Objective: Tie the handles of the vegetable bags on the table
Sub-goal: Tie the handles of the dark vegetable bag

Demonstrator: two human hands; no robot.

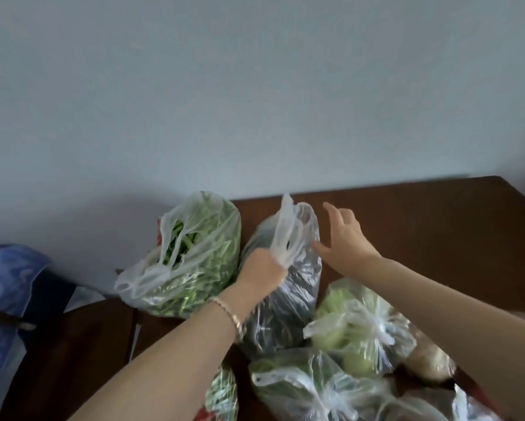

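Note:
A clear plastic bag of dark leafy greens (pixel 285 302) lies in the middle of the brown table (pixel 437 226). My left hand (pixel 262 273) grips one of its handles (pixel 287 235) and holds it upright. My right hand (pixel 343 238) hovers just right of the bag's top with fingers spread, holding nothing. To the left stands an untied bag of green stalks (pixel 194 256), its handles loose. In front, a bag of pale round vegetables (pixel 358 326) has a knotted top, and another bag of greens (pixel 315 387) lies nearer me.
A pale wall runs behind the table. A blue patterned cloth (pixel 6 299) hangs at the far left over dark furniture. More bagged produce (pixel 431 363) sits at the lower right. Bare tabletop stretches to the right rear.

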